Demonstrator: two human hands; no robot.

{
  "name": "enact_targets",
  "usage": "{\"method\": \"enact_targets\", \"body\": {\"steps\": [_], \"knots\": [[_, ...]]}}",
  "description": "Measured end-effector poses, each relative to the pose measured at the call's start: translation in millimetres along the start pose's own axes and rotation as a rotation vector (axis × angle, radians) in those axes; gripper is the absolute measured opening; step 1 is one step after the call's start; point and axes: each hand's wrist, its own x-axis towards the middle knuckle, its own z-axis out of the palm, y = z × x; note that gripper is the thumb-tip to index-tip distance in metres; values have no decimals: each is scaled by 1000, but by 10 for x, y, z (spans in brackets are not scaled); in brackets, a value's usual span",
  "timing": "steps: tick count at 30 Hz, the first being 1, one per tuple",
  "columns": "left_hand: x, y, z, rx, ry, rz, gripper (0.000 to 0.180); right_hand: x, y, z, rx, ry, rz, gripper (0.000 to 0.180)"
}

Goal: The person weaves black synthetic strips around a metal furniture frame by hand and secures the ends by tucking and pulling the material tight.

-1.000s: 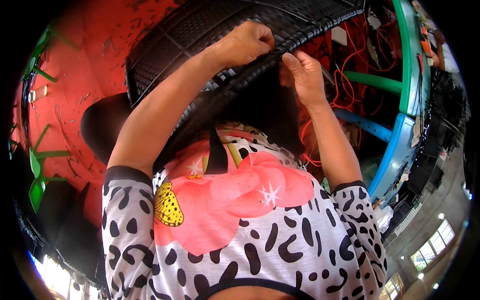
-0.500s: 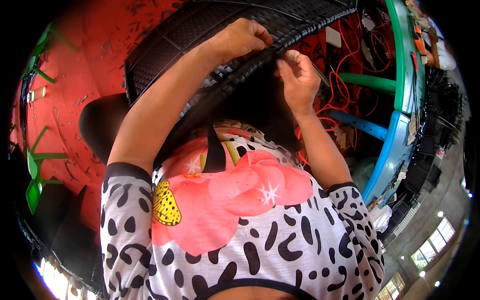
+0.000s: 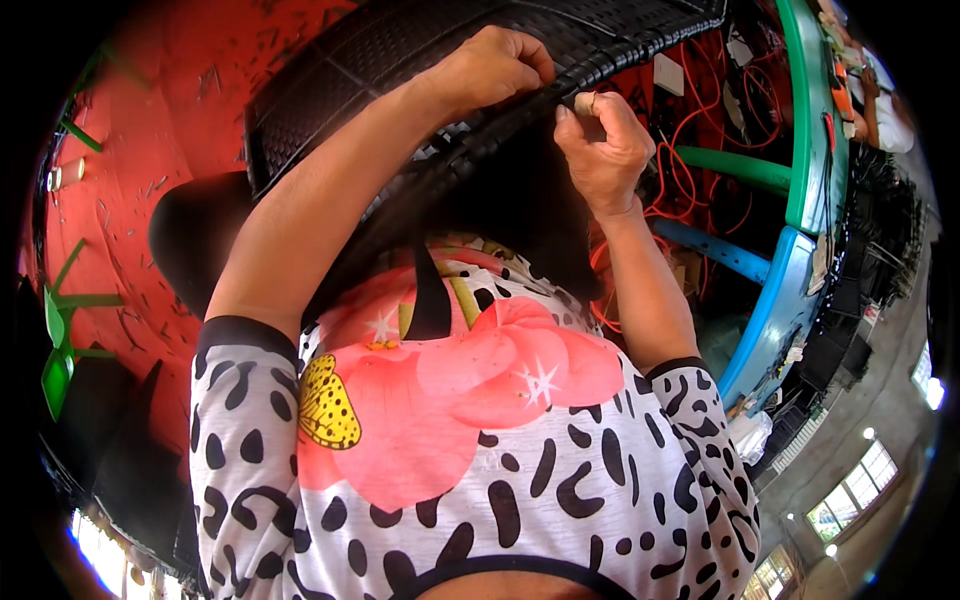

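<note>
- The left hand [image 3: 492,68] lay curled over the rim of a black woven panel [image 3: 330,95], fingers clamped down on the edge, seemingly to hold it steady.
- The right hand [image 3: 600,150] was closed just beside it, fingertips pinching a thin black strand [image 3: 572,98] at the same rim, likely to keep it taut.
- The panel tilted up from the person's lap, beneath and beyond both hands.
- Right of the right hand, tangled orange cords [image 3: 700,110] hung near green and blue frame bars [image 3: 800,120].
- Left of the left hand spread a red floor [image 3: 140,150], with a dark round seat [image 3: 195,240] close to the forearm.
</note>
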Motion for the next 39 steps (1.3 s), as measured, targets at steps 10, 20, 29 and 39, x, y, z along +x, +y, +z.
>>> {"method": "enact_targets", "body": {"steps": [10,20,29,39], "knots": [[120,-219,177,79,230,129,18,2,-32,-27,211,-106,408,16],[132,-173,160,112,255,46,18,-32,-8,141,1016,150,1035,25],[208,-174,184,109,288,11,18,-12,69,115,1046,3,1064,25],[90,-159,191,105,211,6,11,-57,70,135,1045,33,1003,23]]}}
